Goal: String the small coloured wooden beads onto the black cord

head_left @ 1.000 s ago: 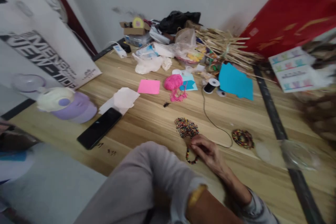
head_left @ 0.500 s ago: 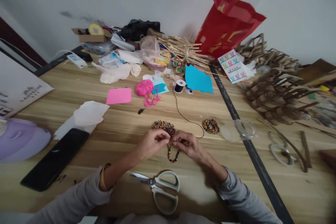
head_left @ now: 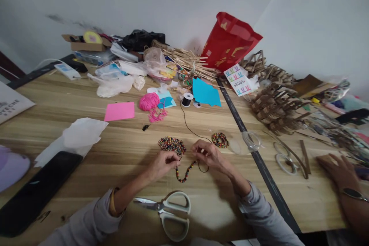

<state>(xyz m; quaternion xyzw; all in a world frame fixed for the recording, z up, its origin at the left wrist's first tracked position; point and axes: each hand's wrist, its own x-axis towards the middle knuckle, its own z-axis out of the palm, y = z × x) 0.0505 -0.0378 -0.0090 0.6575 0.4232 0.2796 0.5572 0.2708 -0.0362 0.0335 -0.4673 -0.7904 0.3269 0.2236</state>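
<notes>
Between my hands a short string of multicoloured beads (head_left: pixel 182 180) hangs in a U just above the wood. My left hand (head_left: pixel 164 164) pinches its left end, where a bit of dark cord pokes out above the fingertips. My right hand (head_left: pixel 209 155) has its fingers closed on the cord at the other end, and a small loop of black cord dangles below it. Behind my left hand lies a heap of loose-looking beads (head_left: pixel 172 144). A coiled bead strand (head_left: pixel 220 140) rests beyond my right hand. Scissors (head_left: pixel 168 209) with pale handles lie closest to me.
A spool of black cord (head_left: pixel 187 99) stands behind, its line running toward my right hand. Pink yarn (head_left: pixel 149 102), blue paper (head_left: pixel 206 93) and a phone-like black slab (head_left: pixel 40 192) lie around. Woven baskets (head_left: pixel 273 107) are at right, near another person's hand (head_left: pixel 338 169).
My hands have moved apart, and the bead string now spreads wider between them. The view has shifted to the right, bringing another person's hand into sight.
</notes>
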